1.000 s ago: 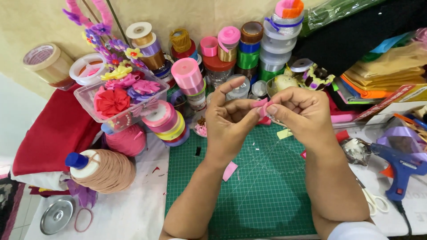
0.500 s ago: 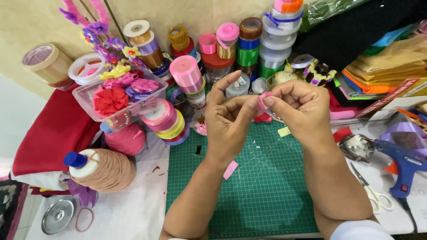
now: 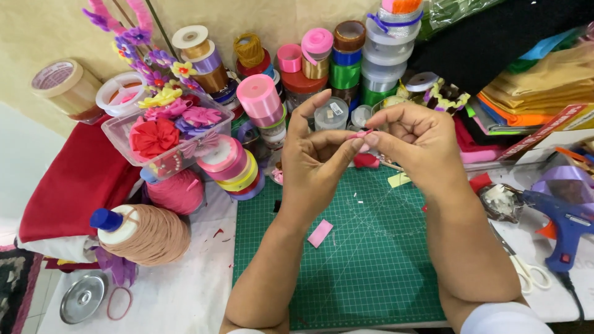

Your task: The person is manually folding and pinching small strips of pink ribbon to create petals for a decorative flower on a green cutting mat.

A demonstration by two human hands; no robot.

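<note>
The person's left hand (image 3: pixel 315 167) and right hand (image 3: pixel 421 145) met above the far edge of the green gridded cutting mat (image 3: pixel 371 266), fingertips pressed together and pinching a small folded piece of pink ribbon (image 3: pixel 361 133) between them; only a thin sliver of it showed past the thumbs. The left index finger stood up straight, toward twelve o'clock, while the other fingers curled inward. The right hand's fingers bent over the ribbon from the three o'clock side. On the mat, at about seven o'clock from the hands, lay a small flat pink ribbon offcut (image 3: pixel 320 233), well apart from both hands. Just beyond the hands, near the mat's far edge, a small red scrap (image 3: pixel 366 161) rested partly hidden behind the fingers. At ten o'clock from the hands stood a pink ribbon spool (image 3: pixel 260 99), tilted, and further toward nine o'clock sat a clear plastic box of fabric flowers (image 3: pixel 162 133) in red, pink, purple and yellow. Below the box, a stack of pastel ribbon rolls (image 3: pixel 230 167) leaned beside a large cone of tan thread with a blue cap (image 3: pixel 145 234). At four o'clock from the hands, off the mat, a blue glue gun (image 3: pixel 566 226) lay on the white table (image 3: pixel 179 291), with white-handled scissors (image 3: pixel 529 272) just beside it.
</note>
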